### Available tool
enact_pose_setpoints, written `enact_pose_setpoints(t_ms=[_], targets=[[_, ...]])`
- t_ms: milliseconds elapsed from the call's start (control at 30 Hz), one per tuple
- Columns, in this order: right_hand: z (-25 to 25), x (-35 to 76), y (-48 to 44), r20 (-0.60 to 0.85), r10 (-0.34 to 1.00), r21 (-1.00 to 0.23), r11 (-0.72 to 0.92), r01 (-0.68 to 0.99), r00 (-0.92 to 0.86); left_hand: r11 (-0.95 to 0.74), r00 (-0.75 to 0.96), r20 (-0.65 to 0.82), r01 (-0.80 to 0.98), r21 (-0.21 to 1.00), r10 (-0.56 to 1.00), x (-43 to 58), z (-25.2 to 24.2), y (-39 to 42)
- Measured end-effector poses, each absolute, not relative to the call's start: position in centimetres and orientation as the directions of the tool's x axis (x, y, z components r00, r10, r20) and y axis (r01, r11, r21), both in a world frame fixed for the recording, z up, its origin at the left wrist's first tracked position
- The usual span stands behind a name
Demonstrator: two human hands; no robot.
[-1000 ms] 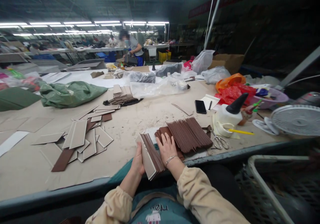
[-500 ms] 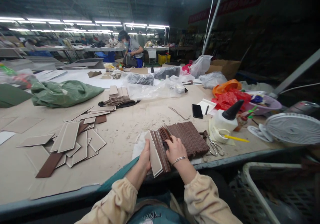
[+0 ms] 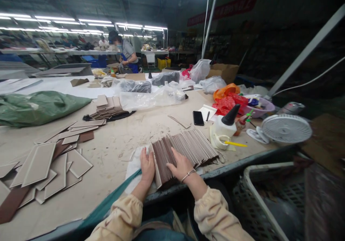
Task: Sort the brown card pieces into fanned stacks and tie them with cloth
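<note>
A long row of thin brown cards (image 3: pixel 185 146) stands on edge near the table's front edge. My left hand (image 3: pixel 147 166) presses flat against the pale face at the row's near end, fingers stretched upward. My right hand (image 3: pixel 181 165) lies on top of the cards with its fingers spread, a bracelet on the wrist. Both cream sleeves show below. Under the row lies a white sheet (image 3: pixel 133 167).
Loose beige and brown panels (image 3: pixel 48 169) are scattered at left, another pile (image 3: pixel 107 106) farther back. A glue bottle (image 3: pixel 226 124), scissors (image 3: pixel 219 158), phone (image 3: pixel 198 118), white fan (image 3: pixel 286 128), green bag (image 3: pixel 37 106) and plastic bags lie around. A wire basket (image 3: pixel 269 198) stands at right. A person works far behind.
The small stack my left hand held has been pushed against the larger row, forming one row. Both hands shifted onto it, and the view swung right.
</note>
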State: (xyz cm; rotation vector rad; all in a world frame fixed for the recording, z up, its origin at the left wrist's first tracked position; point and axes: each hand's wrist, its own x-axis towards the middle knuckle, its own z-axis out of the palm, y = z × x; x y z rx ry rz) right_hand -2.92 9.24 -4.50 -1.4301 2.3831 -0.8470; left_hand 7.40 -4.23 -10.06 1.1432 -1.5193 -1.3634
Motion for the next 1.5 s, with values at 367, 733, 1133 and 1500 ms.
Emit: enact_pose_setpoints(t_ms=[367,733,1133,1500], targets=[[-5.2,-16.2,15.9,0.022,-0.38,-0.365,0.858,-0.362,-0.925,0.186,-0.482,0.076,-0.184,0.965,-0.873,9.7,-12.4,-1.6],[-5.2,-17.7,15.2,-0.229,-0.5,-0.282,0.855,-0.435,-0.835,0.2,-0.499,0.094,-0.163,0.966,-0.862,8.7,-11.6,-2.0],[-4.9,-14.0,12.0,-0.272,-0.563,-0.309,0.819,-0.483,-0.78,0.554,-0.679,0.212,-0.336,0.762,-0.703,10.9,-9.7,-4.4],[-6.7,-15.9,12.7,-0.241,-0.655,-0.453,0.728,-0.514,-0.716,0.878,-0.998,0.018,-0.051,0.476,-0.068,6.5,-3.2,-4.8]])
